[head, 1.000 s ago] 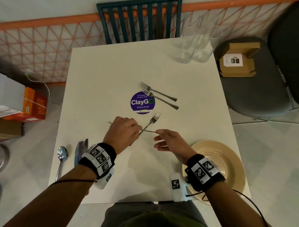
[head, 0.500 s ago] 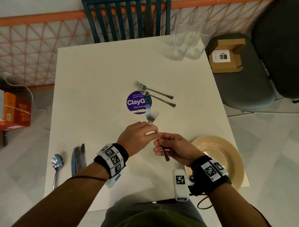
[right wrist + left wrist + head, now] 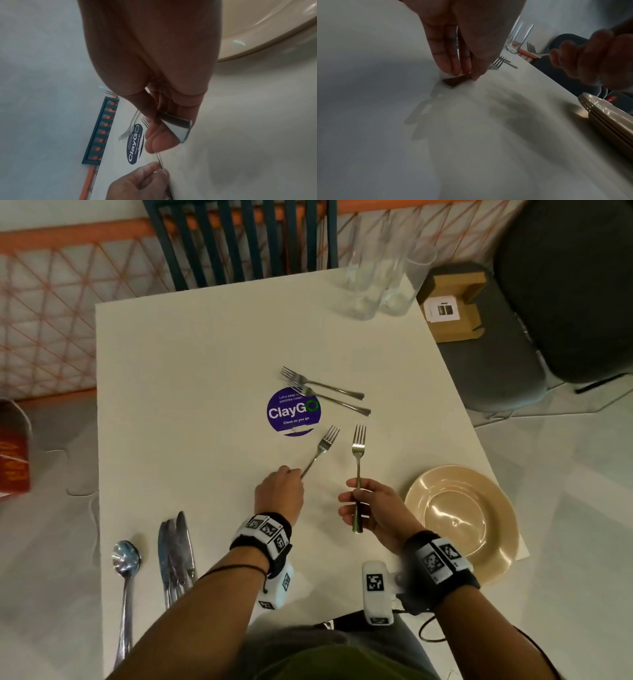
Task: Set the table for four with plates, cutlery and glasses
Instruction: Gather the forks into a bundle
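— Forks, held?
— Two. Left hand (image 3: 279, 491) pinches one fork (image 3: 320, 450) by its handle, low over the table (image 3: 205, 354); whether it touches looks uncertain. Right hand (image 3: 371, 506), fingers curled, holds another fork (image 3: 358, 467) beside the plates (image 3: 460, 517).
— Loose?
— Two forks (image 3: 325, 390) by the sticker (image 3: 293, 412).

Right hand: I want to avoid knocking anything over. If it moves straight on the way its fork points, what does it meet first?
Probably the handle of the nearer loose fork, judging from the right hand and its fork in the head view; height is unclear.
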`<act>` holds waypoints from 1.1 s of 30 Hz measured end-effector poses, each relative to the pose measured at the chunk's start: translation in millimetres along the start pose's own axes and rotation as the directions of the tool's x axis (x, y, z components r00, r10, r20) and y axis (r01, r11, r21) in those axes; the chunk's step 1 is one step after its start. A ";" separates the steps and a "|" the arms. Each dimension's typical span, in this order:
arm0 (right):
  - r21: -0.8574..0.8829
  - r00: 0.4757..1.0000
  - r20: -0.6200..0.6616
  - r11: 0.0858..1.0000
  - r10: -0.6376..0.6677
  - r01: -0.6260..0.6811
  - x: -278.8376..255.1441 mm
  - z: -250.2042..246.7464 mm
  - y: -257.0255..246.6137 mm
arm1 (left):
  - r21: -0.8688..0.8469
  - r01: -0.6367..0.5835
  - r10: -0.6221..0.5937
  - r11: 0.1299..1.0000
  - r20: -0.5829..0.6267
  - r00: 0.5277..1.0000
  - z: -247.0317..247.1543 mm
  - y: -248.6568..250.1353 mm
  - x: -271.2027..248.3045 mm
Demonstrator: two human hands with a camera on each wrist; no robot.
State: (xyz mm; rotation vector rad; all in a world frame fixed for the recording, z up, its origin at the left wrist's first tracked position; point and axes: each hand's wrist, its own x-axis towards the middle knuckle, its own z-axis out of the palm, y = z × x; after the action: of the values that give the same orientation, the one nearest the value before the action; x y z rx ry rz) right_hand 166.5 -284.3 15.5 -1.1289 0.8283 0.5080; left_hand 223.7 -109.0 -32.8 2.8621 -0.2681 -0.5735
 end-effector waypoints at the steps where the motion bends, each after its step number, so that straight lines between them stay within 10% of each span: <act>1: 0.015 1.000 -0.020 1.000 -0.003 0.003 -0.2 1.9 2.2 | -0.009 0.018 -0.018 1.000 0.010 1.000 1.1 0.2 1.3; 12: 0.090 0.992 -0.123 0.996 -0.008 0.019 9.9 16.0 0.9 | -0.332 0.245 -0.192 0.911 0.185 0.964 -10.6 -13.9 9.1; 18: 0.020 0.998 -0.044 0.999 -0.037 0.038 18.2 16.5 -11.8 | -0.840 0.265 -0.115 0.474 0.239 0.964 -29.7 4.8 -3.1; 23: -0.037 0.994 0.047 0.994 -0.103 0.105 28.5 10.9 -28.0 | -0.922 0.248 -0.058 0.296 0.242 0.968 -35.8 47.1 -2.0; 33: -0.125 0.986 0.039 0.979 -0.159 0.163 54.9 -34.9 -62.1 | -0.916 0.291 -0.148 0.276 0.259 0.955 -32.6 102.1 30.3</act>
State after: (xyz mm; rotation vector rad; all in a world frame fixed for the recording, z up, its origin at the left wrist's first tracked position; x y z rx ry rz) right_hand 234.0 -342.0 1.5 -1.2923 0.6797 0.4463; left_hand 250.3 -208.3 10.1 1.6387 0.3882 -0.6485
